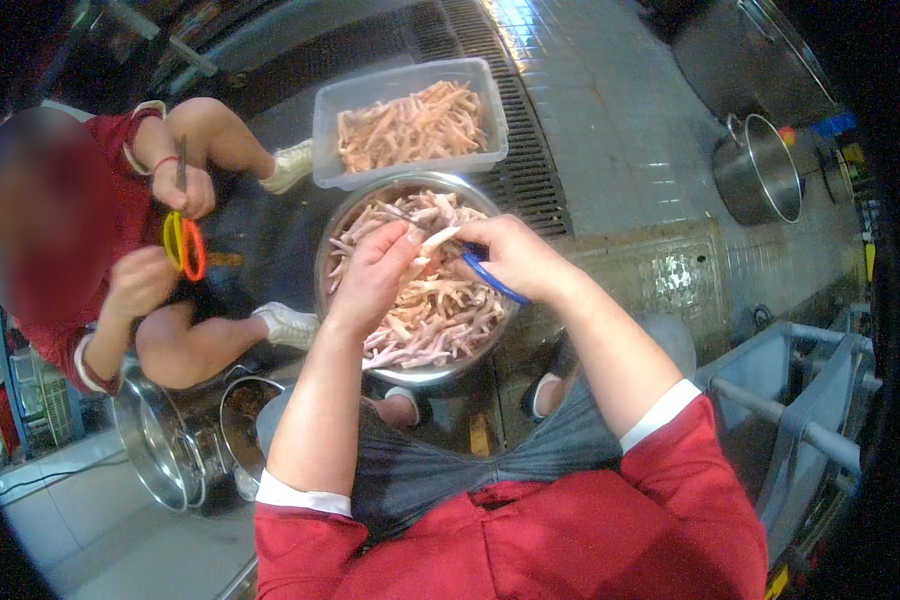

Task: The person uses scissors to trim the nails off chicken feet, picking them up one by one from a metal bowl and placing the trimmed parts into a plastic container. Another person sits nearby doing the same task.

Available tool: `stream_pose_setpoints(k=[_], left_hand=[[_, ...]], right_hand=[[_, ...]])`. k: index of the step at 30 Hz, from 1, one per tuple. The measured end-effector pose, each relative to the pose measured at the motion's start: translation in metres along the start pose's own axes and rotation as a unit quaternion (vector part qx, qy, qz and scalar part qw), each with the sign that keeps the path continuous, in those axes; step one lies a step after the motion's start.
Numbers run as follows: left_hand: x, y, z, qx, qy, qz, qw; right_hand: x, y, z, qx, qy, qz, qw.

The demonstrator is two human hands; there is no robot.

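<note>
Over a round metal basin [420, 375] heaped with chicken feet [450, 315], my left hand [375, 274] grips a single chicken foot [441, 241]. My right hand [517, 255] is closed around blue-handled scissors [495, 279], whose blades point left across the upper part of the heap near the held foot. The exact place where the blades meet the foot is hard to see. Just beyond the basin, a translucent plastic tub [409, 177] holds more chicken feet [412, 124].
A co-worker [131, 150] sits at the left, holding scissors with yellow and orange handles [185, 246]. Metal pots [157, 442] stand at the lower left. A floor drain grate [529, 150] runs past the tub. A steel pot [757, 171] is at the upper right, a grey plastic frame [780, 405] at the right.
</note>
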State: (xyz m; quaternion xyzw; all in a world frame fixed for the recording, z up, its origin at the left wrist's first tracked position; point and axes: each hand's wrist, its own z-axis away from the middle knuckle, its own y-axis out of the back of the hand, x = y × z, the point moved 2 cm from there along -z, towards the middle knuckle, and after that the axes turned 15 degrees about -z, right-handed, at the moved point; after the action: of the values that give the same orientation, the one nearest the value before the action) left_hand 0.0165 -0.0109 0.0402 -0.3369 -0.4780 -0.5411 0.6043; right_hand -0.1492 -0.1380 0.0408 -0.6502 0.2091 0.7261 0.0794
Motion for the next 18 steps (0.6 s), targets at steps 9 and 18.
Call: stream_pose_setpoints(k=[9, 18], left_hand=[[0.001, -0.01, 0.002, -0.013, 0.007, -0.034, 0.999], [0.002, -0.009, 0.004, 0.02, 0.041, -0.066, 0.997]], right_hand=[[0.006, -0.005, 0.006, 0.07, 0.071, 0.116, 0.988], [0.016, -0.018, 0.006, 0.108, 0.072, 0.162, 0.978]])
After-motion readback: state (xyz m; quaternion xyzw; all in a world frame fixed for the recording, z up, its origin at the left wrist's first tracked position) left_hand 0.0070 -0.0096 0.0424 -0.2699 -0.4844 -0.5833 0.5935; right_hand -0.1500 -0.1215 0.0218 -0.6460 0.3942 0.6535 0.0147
